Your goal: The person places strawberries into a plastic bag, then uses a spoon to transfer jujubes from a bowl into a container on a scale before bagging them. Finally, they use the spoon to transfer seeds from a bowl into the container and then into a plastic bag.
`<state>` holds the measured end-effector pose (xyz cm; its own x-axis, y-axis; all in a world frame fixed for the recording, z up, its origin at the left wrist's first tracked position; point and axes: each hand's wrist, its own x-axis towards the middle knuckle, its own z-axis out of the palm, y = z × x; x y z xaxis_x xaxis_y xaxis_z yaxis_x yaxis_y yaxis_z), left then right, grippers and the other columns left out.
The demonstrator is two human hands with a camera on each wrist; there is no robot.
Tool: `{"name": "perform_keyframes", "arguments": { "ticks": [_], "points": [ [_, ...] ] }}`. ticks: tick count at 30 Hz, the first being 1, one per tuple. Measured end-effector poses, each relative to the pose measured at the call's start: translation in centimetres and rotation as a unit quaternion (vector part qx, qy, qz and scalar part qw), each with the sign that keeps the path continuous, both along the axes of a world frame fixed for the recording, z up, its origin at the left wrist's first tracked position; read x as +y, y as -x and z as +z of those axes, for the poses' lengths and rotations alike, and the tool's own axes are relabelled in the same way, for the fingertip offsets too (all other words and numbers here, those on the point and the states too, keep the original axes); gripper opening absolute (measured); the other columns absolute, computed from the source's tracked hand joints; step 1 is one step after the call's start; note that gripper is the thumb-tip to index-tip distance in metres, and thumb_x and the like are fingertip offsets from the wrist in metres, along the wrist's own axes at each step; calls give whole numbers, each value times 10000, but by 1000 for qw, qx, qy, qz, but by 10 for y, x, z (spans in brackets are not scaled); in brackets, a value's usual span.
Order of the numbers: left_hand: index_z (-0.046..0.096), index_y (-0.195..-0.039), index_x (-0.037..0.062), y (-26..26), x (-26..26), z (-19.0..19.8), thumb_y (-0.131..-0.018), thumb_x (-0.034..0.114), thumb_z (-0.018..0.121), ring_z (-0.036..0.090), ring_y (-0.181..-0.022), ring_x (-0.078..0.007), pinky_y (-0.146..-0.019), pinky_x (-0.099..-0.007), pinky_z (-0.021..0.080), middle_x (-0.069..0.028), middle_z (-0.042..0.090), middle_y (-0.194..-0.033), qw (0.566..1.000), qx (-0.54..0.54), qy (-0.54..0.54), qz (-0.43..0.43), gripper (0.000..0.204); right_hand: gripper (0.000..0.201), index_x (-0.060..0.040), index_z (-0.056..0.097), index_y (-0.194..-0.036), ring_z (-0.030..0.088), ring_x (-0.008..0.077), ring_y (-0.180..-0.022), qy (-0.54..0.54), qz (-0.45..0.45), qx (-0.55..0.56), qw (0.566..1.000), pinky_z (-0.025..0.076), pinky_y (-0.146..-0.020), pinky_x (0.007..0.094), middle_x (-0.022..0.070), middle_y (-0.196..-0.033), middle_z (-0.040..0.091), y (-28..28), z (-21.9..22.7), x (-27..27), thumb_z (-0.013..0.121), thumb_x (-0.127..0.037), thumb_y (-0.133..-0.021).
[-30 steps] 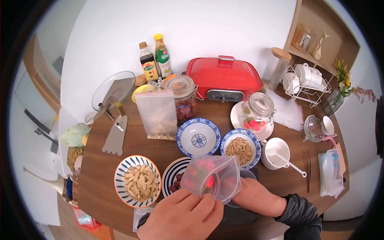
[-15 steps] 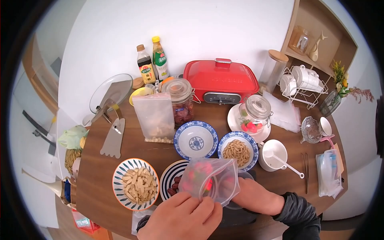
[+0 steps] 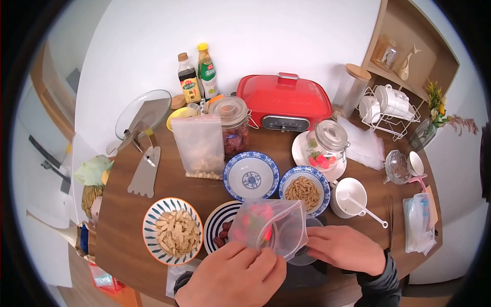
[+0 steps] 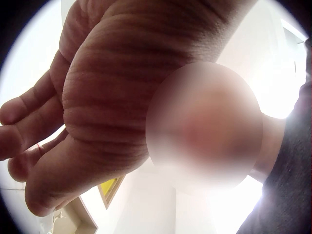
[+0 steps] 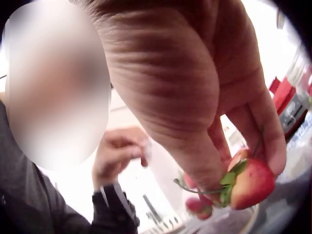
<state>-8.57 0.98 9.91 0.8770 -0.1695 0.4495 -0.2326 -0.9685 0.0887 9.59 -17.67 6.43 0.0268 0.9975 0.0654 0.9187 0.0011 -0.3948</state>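
Observation:
My left hand point(image 3: 232, 276) pinches the near edge of a clear zip bag point(image 3: 294, 220), fingertips bent over its rim. Red strawberries point(image 3: 260, 215) show through the bag's wall. My right hand point(image 3: 348, 249) is at the right side of the bag's mouth, above a clear container point(image 3: 306, 257) on a dark flat base. In the right wrist view, thumb and fingers pinch a strawberry point(image 5: 252, 184) with green leaves and a stem; more red fruit hangs close behind it. The left wrist view shows the left palm point(image 4: 107, 87) with bent fingers; the bag is out of sight there.
Around the bag stand a striped plate of dates point(image 3: 212, 217), a bowl of pale strips point(image 3: 148, 235), an empty blue-white bowl point(image 3: 238, 192), another with thin pieces point(image 3: 303, 192), a mug point(image 3: 350, 210) and a jar with strawberries point(image 3: 330, 135). A red cooker point(image 3: 286, 100) stands behind.
My right hand has drawn out of the bag's mouth and shifted to the right, its fingers now showing above the clear container. The left hand keeps its hold on the bag.

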Motion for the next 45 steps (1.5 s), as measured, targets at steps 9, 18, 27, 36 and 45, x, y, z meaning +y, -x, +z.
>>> {"name": "perform_keyframes", "arguments": {
  "ticks": [9,18,27,36,45],
  "points": [
    [655,-908,61,-2,-7,-1,-711,120,656,596,-783,-200,-739,-314,498,-46,565,-868,1000,6,-13,-23,206,260,-29,717,-1067,696,302,-1008,-220,-156,161,949,573,-847,379,149,-1246,666,27,24,12,761,-39,-811],
    [662,-881,73,1,-6,1,-713,103,657,599,-789,-194,-730,-325,497,-38,556,-865,1000,-6,-3,-9,171,354,8,672,-1156,690,316,-1033,-253,-76,100,959,595,-828,371,149,-1350,599,31,16,14,704,25,-804],
    [733,-914,94,0,1,10,-689,116,762,630,-701,-178,-621,-305,512,-18,635,-888,997,-14,-4,-78,228,476,4,671,-1190,673,311,-1103,-243,8,44,969,603,-829,369,152,-1337,608,33,29,-6,623,82,-723],
    [697,-883,35,-1,13,35,-718,54,765,676,-795,-271,-744,-391,558,-74,694,-991,989,-7,88,-116,179,316,-23,696,-1073,716,299,-905,-411,-152,67,896,571,-761,339,145,-1101,722,37,29,-37,656,67,-773],
    [686,-846,2,35,-10,44,-691,-40,738,679,-818,-293,-751,-380,552,-143,693,-1006,965,-65,210,-146,170,889,-66,372,-1501,610,321,-1216,-383,-97,260,881,501,-982,420,183,-1393,568,59,23,-45,865,-106,-762]
  ]
}}
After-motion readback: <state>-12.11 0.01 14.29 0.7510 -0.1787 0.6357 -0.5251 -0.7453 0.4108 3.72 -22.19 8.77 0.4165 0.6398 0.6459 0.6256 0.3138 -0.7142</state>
